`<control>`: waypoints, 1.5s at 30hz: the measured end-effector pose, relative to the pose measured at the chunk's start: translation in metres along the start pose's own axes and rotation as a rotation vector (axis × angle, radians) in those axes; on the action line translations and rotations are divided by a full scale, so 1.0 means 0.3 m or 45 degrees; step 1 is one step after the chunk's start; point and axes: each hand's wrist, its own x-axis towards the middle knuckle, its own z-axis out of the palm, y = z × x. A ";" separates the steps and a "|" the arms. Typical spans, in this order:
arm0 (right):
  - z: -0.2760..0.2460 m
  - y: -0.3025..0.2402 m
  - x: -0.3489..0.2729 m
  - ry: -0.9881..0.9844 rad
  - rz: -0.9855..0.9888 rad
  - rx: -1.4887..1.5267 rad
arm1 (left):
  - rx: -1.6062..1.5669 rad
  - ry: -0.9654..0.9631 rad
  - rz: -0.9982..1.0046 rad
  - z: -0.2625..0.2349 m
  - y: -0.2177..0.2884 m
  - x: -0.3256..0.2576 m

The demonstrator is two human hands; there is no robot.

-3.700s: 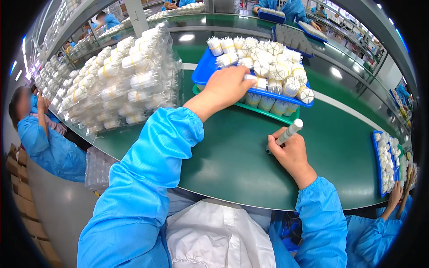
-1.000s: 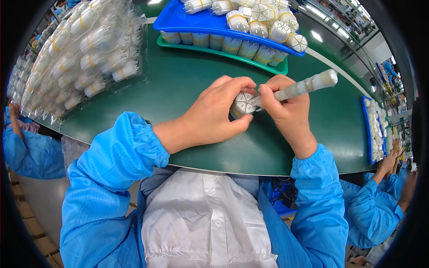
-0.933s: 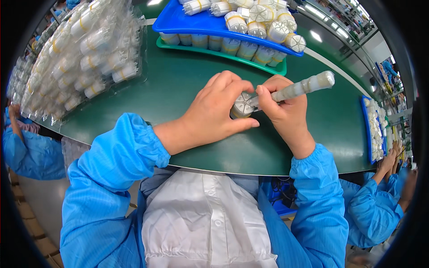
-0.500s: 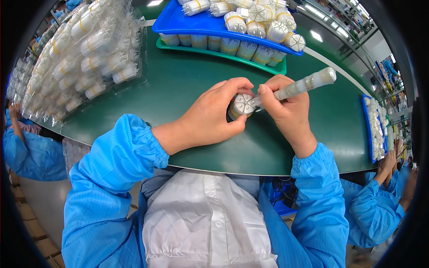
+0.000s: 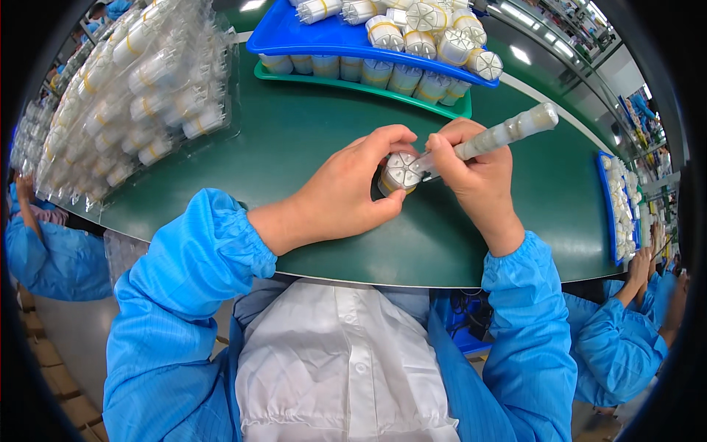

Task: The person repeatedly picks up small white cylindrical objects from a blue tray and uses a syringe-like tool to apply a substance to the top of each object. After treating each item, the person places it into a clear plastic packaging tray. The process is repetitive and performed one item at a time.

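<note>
Upright on the green table stands a white cylindrical part, its round top split into wedges by spokes, with a yellow band low on its side. The curled thumb and fingers of my left hand grip it from the left. My right hand is closed round a pen-like hand tool with a thick, grey-white wrapped handle that slants up to the right. The tool's flat, pale tip end reaches the right edge of the part's top. Whether the tip touches it, I cannot tell.
Beyond my hands, a blue tray heaped with similar cylinders rests on upright ones in a green tray. Stacked clear plastic trays of cylinders stand at left. Another blue tray lies at right, near a co-worker's arms.
My right hand and the tool have shifted very slightly to the right. My left hand keeps its grip on the cylindrical part, almost unmoved.
</note>
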 end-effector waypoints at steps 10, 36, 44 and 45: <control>-0.011 0.006 0.025 0.209 0.179 0.189 | -0.857 -0.262 -0.554 -0.068 0.000 0.034; 0.019 0.084 -0.006 -0.070 0.046 -0.485 | 1.368 0.741 0.361 -0.554 0.221 -0.149; 0.040 0.061 -0.001 -0.101 -0.096 -0.543 | 1.660 0.556 -0.147 -1.038 0.241 -0.337; 0.037 0.069 -0.003 -0.086 -0.094 -0.558 | 1.595 0.511 -0.137 -1.050 0.228 -0.334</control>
